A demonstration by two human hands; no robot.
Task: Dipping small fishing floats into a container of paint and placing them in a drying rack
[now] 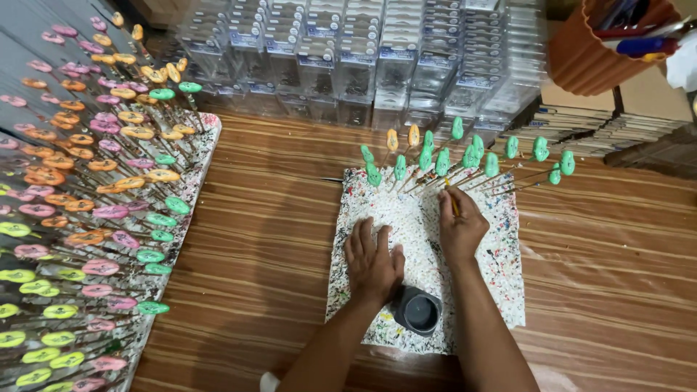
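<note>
While the left hand [374, 263] lies flat and open on the speckled foam block [501, 276], fingers spread and holding nothing, the right hand [460, 231] is pinched shut on a thin stick [454, 205]. The stick's long axis runs up and away from that grip, toward the row of green painted pieces [443, 161] standing just beyond the fingertips. A small dark pot [419, 311] sits behind both wrists, nearer the left.

A wooden table [276, 239] with striped grain carries a paint-speckled white foam block [501, 268] at its middle, a larger speckled foam block [197, 170] at its left edge, rows of clear plastic packets [377, 58] along the back and an orange pen cup [588, 54] at the right corner.
</note>
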